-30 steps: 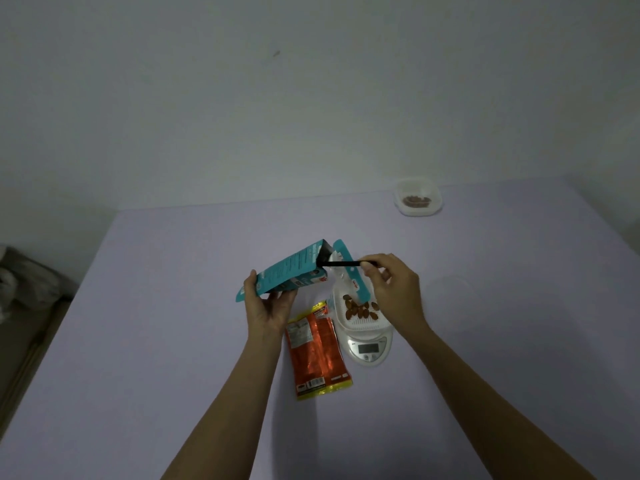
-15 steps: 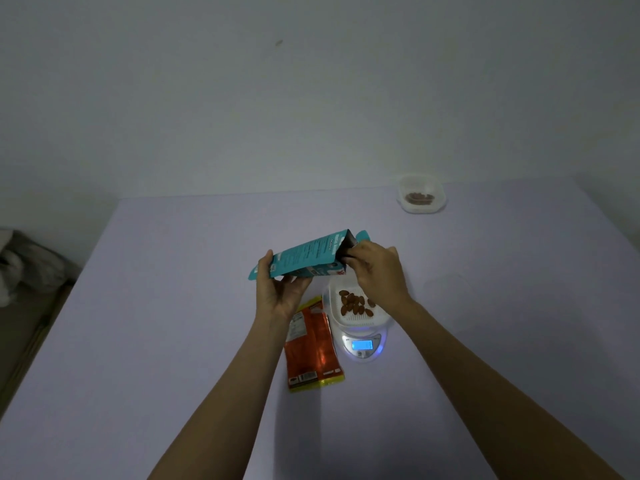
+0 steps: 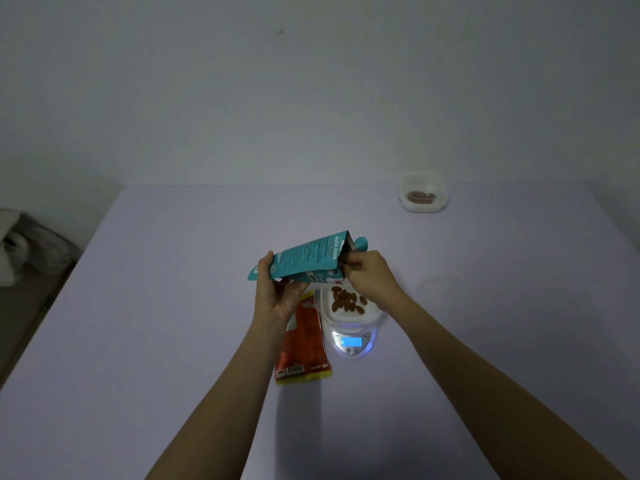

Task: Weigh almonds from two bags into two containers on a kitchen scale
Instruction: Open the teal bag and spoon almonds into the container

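Head view: the teal bag [image 3: 308, 258] is held in the air above the table [image 3: 173, 306], and its long axis runs from near-left to far-right, with the open mouth at the far-right end, slightly raised. The closed bottom end is gripped by the left hand [image 3: 277, 296], with the thumb on the upper face and the fingers curled below it. The right hand [image 3: 367, 277] is placed at the mouth, and its fingers [image 3: 351, 263] are bunched there; whether the rim or an almond inside is pinched cannot be told.

The white container [image 3: 349, 318] stands on the scale [image 3: 351, 355], just below the mouth and a little nearer, and some almonds [image 3: 346, 299] are already seen in it. It lies down and to the near side from the right fingers, so this hand is judged to be the nearer one for dropping more almonds in.

White print is seen on the teal bag, but it is too small to be read. The orange bag [image 3: 304, 344] lies flat just left of the scale, with a barcode at its near end; no brand can be made out. The display [image 3: 351, 341] is lit blue and its digits are not legible. A second container [image 3: 408, 206] with almonds stands well apart, at the far right.
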